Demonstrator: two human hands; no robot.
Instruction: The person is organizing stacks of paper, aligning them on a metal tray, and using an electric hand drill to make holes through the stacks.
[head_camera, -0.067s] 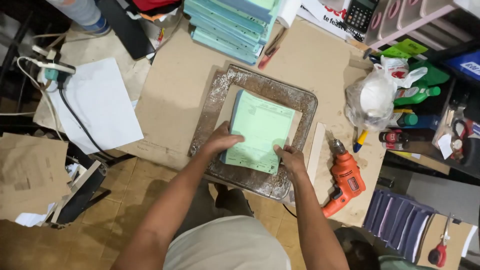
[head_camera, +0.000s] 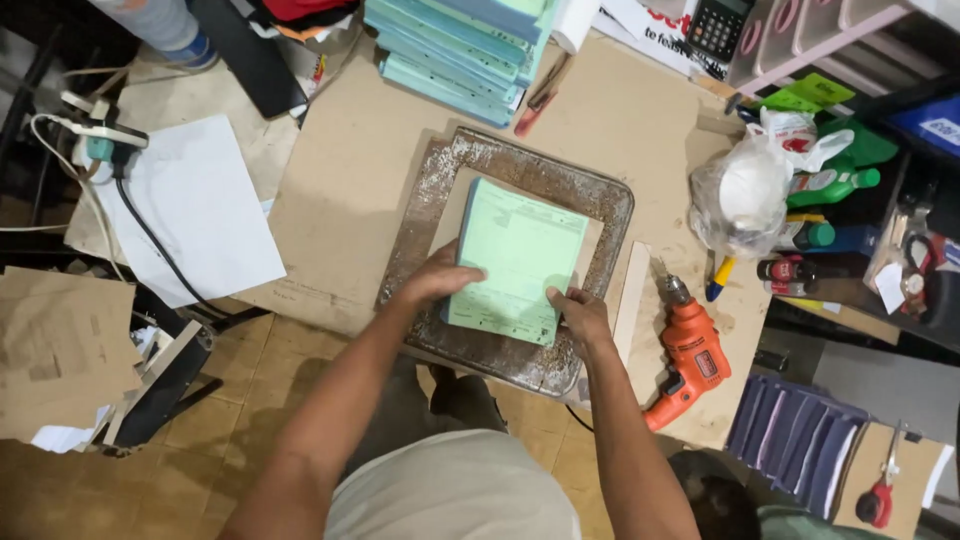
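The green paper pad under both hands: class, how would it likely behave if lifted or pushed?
The green paper pad looks thick, so probably hefty and fairly stiff. Lying flat on the metal tray, it should slide rather than roll. Loose sheets might fan.

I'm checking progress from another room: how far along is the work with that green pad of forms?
Looks done: a pile of similar teal pads sits stacked at the back of the table. In hand: the left hand and right hand press one green pad flat on a board inside the rusty metal tray. Left: the orange drill lies untouched beside the tray, so any drilling seems still to come.
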